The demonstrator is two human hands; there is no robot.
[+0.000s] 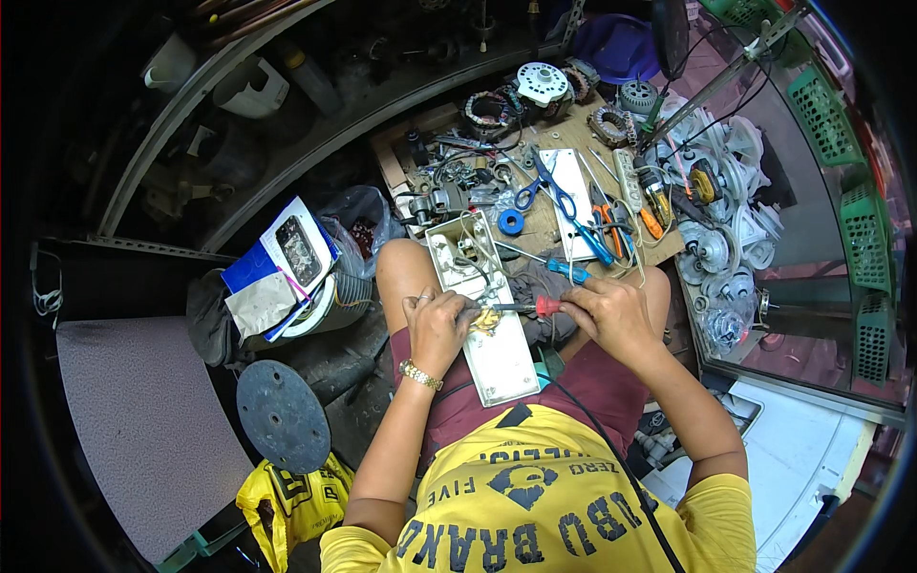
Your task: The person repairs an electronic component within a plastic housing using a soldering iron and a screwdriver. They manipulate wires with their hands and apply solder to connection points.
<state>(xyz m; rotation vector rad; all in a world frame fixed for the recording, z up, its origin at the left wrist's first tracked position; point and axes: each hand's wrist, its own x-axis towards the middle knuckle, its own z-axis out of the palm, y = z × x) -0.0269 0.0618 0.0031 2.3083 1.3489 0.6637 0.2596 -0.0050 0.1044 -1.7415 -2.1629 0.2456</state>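
Observation:
Across my lap lies a long off-white plastic housing (pixel 506 368), with wires and small parts in its open far section. My left hand (pixel 439 329) is closed at the housing's middle, its fingertips at a small brass-coloured part (pixel 485 321). Whether the fingers grip that part is hard to see. In my right hand (pixel 607 315) is a red-handled screwdriver (pixel 546 306), pinched by the handle. Its dark shaft points left, toward the brass-coloured part and my left fingertips. Just beyond my right hand rests a blue-handled screwdriver (pixel 567 271).
Ahead, a low wooden worktable (pixel 535 143) carries blue scissors (pixel 546 186), pliers (pixel 611 215), blue tape (pixel 511 222) and motor coils (pixel 488 111). White plastic parts (pixel 731 229) crowd its right side. On my left stand a bucket (pixel 339 304) and a round metal plate (pixel 284 416).

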